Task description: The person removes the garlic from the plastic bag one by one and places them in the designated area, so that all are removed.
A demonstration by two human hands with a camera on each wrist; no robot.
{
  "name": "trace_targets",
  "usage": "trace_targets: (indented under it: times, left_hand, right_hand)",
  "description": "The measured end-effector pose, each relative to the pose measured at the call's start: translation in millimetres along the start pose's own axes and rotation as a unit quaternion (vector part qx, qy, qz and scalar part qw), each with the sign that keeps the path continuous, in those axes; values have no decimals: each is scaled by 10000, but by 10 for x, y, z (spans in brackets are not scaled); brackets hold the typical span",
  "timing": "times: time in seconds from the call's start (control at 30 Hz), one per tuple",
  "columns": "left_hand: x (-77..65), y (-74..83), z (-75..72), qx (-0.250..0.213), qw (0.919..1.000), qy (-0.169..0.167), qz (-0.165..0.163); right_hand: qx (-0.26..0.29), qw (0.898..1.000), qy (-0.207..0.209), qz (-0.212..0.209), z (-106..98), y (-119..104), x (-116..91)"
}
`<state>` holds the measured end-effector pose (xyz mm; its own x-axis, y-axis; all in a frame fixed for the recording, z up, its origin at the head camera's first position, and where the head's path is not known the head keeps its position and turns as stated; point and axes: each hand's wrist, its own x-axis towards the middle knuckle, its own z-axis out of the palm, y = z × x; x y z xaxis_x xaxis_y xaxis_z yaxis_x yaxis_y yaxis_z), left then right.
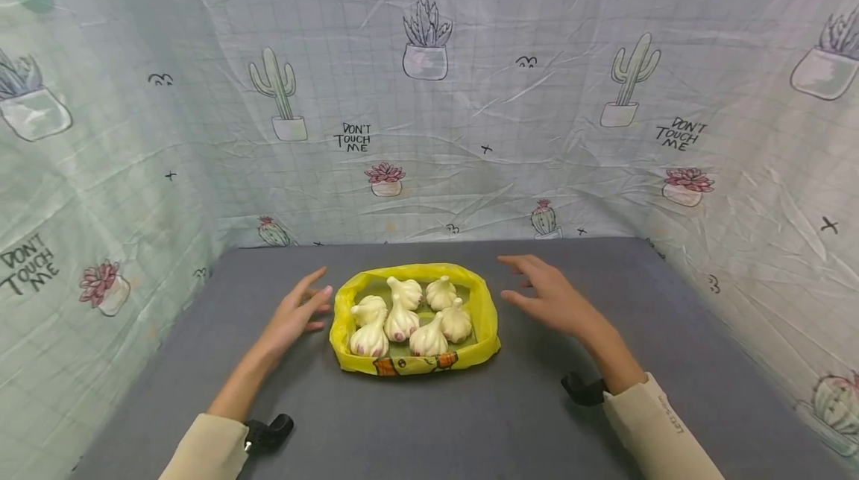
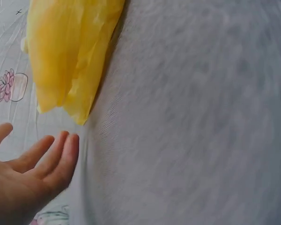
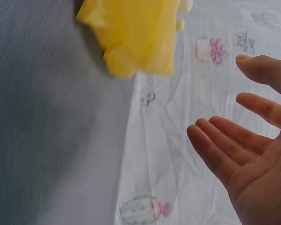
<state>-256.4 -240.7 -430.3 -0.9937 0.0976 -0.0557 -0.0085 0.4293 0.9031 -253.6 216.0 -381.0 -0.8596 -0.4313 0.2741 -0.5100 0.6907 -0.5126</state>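
Observation:
A yellow plastic-wrapped tray [image 1: 485, 316] with an orange-and-black print on its front lies mid-table, and several white garlic bulbs [image 1: 428, 338] with purplish bases sit inside it. My left hand [image 1: 295, 316] hovers just left of the tray, fingers spread and apart from it. On the opposite side, my right hand [image 1: 546, 297] is held with fingers loosely extended, a small gap from the yellow rim. Both wrist views show the yellow wrapping [image 2: 72, 51] beyond the fingertips, and nothing lies in either palm.
The tray stands on a grey tabletop [image 1: 416, 428]. A pale curtain [image 1: 456, 189] printed with cacti and lettering encloses the back and both sides. Each wrist wears a black camera mount [image 1: 268, 431] below a cream sleeve [image 1: 208, 450].

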Motion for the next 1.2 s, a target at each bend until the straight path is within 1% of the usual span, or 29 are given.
trace_targets:
  times: [0.17, 0.3, 0.43, 0.57, 0.73, 0.8, 1.0, 1.07, 1.2]
  left_hand:
    - [44, -46, 104, -410, 9991, -60, -102]
    - [86, -73, 152, -596, 9981, -42, -116]
    - [106, -97, 182, -673, 9977, -43, -63]
    - [129, -114, 207, -648, 9979, -61, -16]
    - [179, -134, 240, -580, 9982, -102, -57]
    - [195, -137, 259, -640, 9978, -125, -76]
    - [188, -158, 281, -767, 9963, -392, -11]
    - [177, -169, 282, -772, 9961, -429, 47]
    - [169, -199, 283, -955, 9937, -556, 169]
  right_hand:
    - [346, 9994, -74, -35, 111, -104, 78]
    - [555, 9981, -263, 1, 192, -156, 130]
    - [612, 9967, -534, -14, 255, -214, 184]
    - [586, 9956, -737, -37, 289, -273, 242]
    - [672, 9928, -987, -17, 288, -338, 305]
    - [741, 9918, -1041, 2, 287, -356, 325]
    - [1055, 9871, -1201, -19, 347, -378, 370]
    - [1093, 9860, -1263, -11, 383, -379, 373]
    - [1045, 9853, -1351, -1, 456, -361, 367]
